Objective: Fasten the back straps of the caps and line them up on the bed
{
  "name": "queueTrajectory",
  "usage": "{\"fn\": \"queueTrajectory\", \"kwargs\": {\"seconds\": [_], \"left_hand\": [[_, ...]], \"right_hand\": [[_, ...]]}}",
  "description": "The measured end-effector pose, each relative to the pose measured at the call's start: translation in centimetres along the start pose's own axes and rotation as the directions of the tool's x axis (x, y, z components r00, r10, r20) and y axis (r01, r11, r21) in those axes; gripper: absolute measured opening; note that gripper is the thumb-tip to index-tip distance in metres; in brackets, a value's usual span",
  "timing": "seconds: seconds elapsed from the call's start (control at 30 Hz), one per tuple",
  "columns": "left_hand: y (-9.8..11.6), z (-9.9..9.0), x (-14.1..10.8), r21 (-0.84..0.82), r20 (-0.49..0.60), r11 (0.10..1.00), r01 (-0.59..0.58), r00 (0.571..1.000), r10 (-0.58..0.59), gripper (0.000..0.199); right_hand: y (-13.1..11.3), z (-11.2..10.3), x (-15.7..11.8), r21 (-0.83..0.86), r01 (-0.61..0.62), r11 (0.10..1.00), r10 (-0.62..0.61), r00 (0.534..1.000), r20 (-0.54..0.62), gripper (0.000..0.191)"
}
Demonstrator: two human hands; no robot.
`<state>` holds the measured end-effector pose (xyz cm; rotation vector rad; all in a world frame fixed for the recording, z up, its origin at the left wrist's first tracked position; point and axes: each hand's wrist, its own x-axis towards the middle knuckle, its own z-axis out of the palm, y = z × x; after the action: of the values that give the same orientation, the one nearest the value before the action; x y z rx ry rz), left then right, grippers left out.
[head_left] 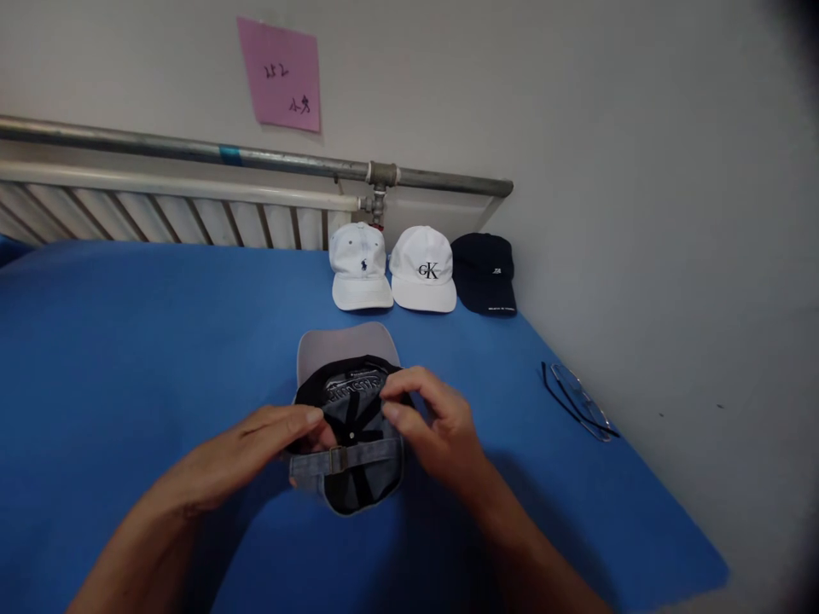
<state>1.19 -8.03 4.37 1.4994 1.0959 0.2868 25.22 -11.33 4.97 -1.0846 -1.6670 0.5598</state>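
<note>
A grey baseball cap (349,343) is turned underside up above the blue surface, its brim away from me and its dark inside showing. Across its near side runs the back strap (374,454) with a metal buckle (338,460). My left hand (272,433) is closed on the cap's left edge, the thumb outside and other fingertips showing inside the opening. On the right edge, my right hand (435,418) pinches the band between thumb and fingers. Parts of the fingers are hidden by the cap.
A white cap with a small rider logo (360,269), a white cap with letters (423,271) and a dark navy cap (485,275) stand in a row at the back. Eyeglasses (579,402) lie at the right edge. Behind are a radiator (211,217) and a metal pipe (159,147).
</note>
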Motion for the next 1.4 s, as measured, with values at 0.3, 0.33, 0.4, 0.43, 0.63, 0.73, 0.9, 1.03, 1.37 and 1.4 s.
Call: {"fn": "queueTrajectory", "kwargs": {"seconds": [0.3, 0.33, 0.4, 0.43, 0.63, 0.73, 0.9, 1.03, 1.37, 1.4], "left_hand": [[1.2, 0.6, -0.1, -0.127, -0.025, 0.988, -0.087, 0.996, 0.084, 0.04], [1.3, 0.7, 0.0, -0.17, -0.023, 0.981, -0.093, 0.996, 0.09, 0.039], [1.4, 0.8, 0.1, -0.277, -0.015, 0.955, -0.106, 0.994, 0.106, 0.038], [1.4, 0.8, 0.2, -0.334, -0.006, 0.937, -0.107, 0.994, 0.111, 0.037], [1.5, 0.8, 0.3, -0.484, 0.011, 0.87, -0.094, 0.993, 0.114, 0.026], [1.4, 0.7, 0.3, -0.467, 0.029, 0.878, -0.103, 0.991, 0.132, 0.023], [1.3, 0.7, 0.3, -0.412, -0.01, 0.896, -0.163, 0.985, 0.175, 0.027], [1.4, 0.8, 0.4, -0.272, -0.021, 0.945, -0.181, 0.983, 0.183, 0.032], [1.7, 0.9, 0.3, -0.163, 0.095, 0.968, -0.191, 0.973, 0.208, 0.031], [1.7, 0.9, 0.3, -0.166, 0.1, 0.966, -0.2, 0.971, 0.218, 0.031]], "right_hand": [[-0.6, 1.4, -0.4, -0.112, 0.277, 0.954, -0.201, 0.873, 0.445, 0.024], [-0.4, 1.5, -0.4, -0.101, 0.27, 0.957, -0.201, 0.875, 0.44, 0.022], [0.0, 1.4, -0.5, -0.042, 0.206, 0.978, -0.171, 0.894, 0.414, 0.019], [0.2, 1.4, -0.5, -0.005, 0.142, 0.99, -0.128, 0.908, 0.398, 0.017], [0.9, 1.1, -0.2, 0.218, -0.352, 0.91, 0.252, 0.889, 0.383, 0.016], [1.0, 1.3, -0.1, 0.264, -0.424, 0.866, 0.308, 0.869, 0.386, 0.017], [0.7, 1.7, -0.3, 0.206, -0.311, 0.928, 0.236, 0.918, 0.32, 0.017], [0.4, 1.9, -0.6, 0.076, -0.083, 0.994, 0.059, 0.961, 0.27, 0.019], [-0.4, 2.0, -0.7, -0.027, 0.078, 0.997, -0.062, 0.925, 0.376, 0.016], [-0.5, 2.0, -0.7, -0.026, 0.076, 0.997, -0.06, 0.922, 0.383, 0.017]]}}
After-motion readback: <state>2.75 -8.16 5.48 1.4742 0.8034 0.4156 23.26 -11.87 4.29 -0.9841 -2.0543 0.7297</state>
